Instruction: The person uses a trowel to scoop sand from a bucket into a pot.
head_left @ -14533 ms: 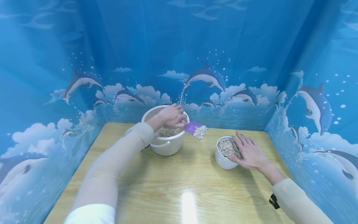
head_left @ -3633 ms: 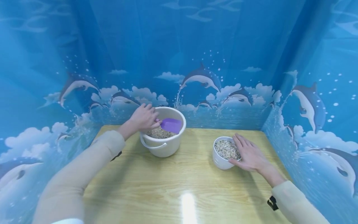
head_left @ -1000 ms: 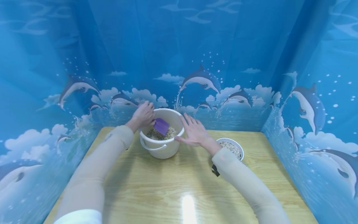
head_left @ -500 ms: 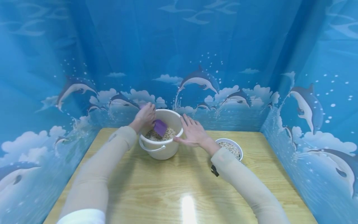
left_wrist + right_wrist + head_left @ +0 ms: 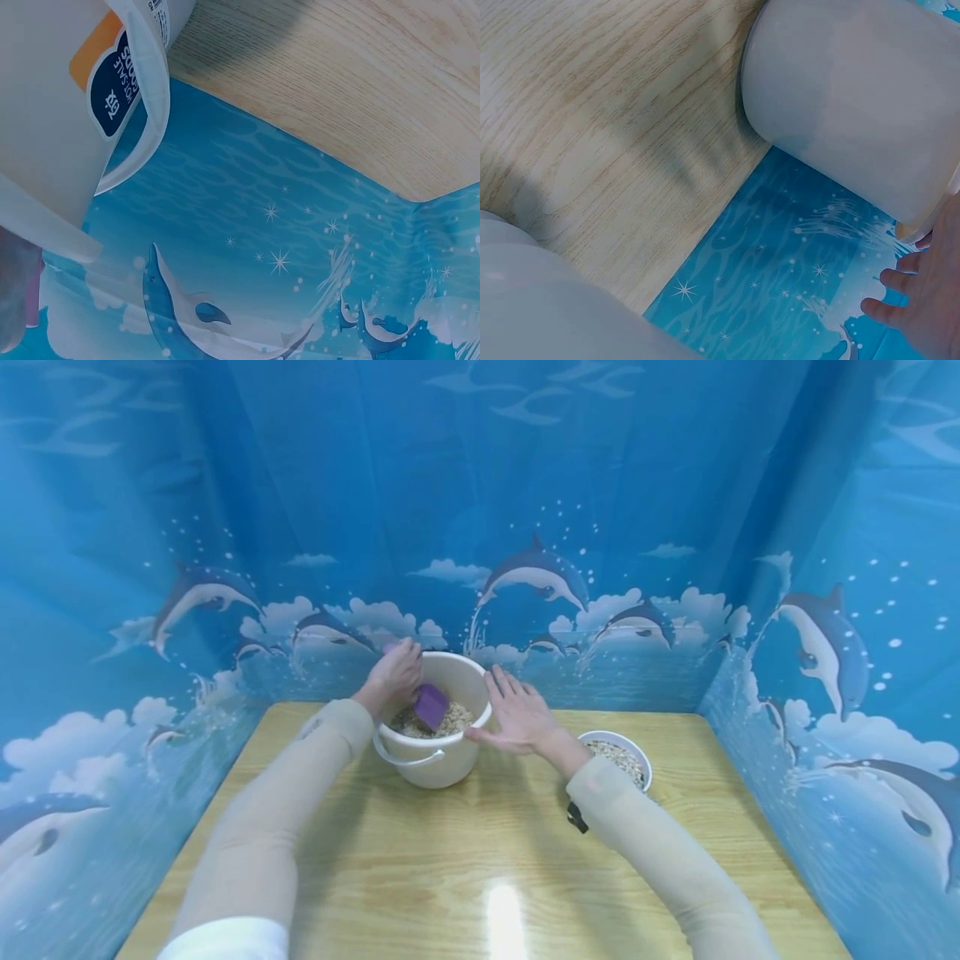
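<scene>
My left hand grips a purple scoop over the left rim of a white bucket. The scoop's blade dips at the pale mixed grains inside, while most of its handle is hidden by the fingers. On the bucket's opposite side, my right hand rests against the rim with fingers spread and straight. Under the right forearm, partly covered by it, stands a white pot filled with similar grains. In the left wrist view, only part of the left hand shows beyond the bucket rim.
The bucket's white handle hangs down at its front. A wooden table carries both containers. Blue dolphin-printed sheets enclose the back and both sides. In the right wrist view, the pot lies close at lower left.
Earlier, the scoop carried grains beside the bucket while my right hand rested on the pot. The right hand has since moved left to the bucket rim, and the scoop has lowered into the bucket.
</scene>
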`<state>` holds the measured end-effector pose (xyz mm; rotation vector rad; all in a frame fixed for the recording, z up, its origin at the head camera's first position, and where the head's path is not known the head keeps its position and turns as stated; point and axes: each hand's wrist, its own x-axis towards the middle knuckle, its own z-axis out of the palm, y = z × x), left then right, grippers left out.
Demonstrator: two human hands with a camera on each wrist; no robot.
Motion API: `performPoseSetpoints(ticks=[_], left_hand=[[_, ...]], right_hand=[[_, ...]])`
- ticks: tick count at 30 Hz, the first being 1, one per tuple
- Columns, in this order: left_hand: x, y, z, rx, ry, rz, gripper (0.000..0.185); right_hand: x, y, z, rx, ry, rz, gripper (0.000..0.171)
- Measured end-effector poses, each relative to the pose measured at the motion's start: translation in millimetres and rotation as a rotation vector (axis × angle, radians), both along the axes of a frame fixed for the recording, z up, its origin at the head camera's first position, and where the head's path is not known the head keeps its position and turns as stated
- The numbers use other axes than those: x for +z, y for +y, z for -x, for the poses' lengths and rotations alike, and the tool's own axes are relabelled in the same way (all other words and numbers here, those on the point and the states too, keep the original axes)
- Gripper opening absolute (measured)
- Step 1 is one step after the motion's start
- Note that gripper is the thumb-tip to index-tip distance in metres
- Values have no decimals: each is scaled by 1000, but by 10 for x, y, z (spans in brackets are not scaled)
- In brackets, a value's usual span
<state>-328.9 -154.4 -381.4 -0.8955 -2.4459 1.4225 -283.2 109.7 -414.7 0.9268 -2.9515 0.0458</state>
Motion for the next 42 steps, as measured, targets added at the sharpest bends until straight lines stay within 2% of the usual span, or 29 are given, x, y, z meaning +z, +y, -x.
performPoseSetpoints(ticks=[13, 20, 24, 27, 33, 42], left_hand=[[-46, -2, 11, -54, -5, 85, 48], [-61, 19, -3, -80, 4, 68, 56], [-95, 35, -9, -84, 0, 107, 46], [-121, 44, -12, -89, -3, 93, 44], [-154, 70, -14, -138, -11, -22, 54], [-173, 84, -9, -156, -29, -42, 53]], right_hand=[[8, -6, -2, -1, 4, -1, 118], [10, 4, 12, 3, 7, -3, 125], [5, -2, 13, 2, 7, -2, 124], [7, -5, 5, -3, 0, 1, 120], [12, -2, -7, -8, -7, 5, 117], [-7, 10, -4, 0, -3, 17, 120]])
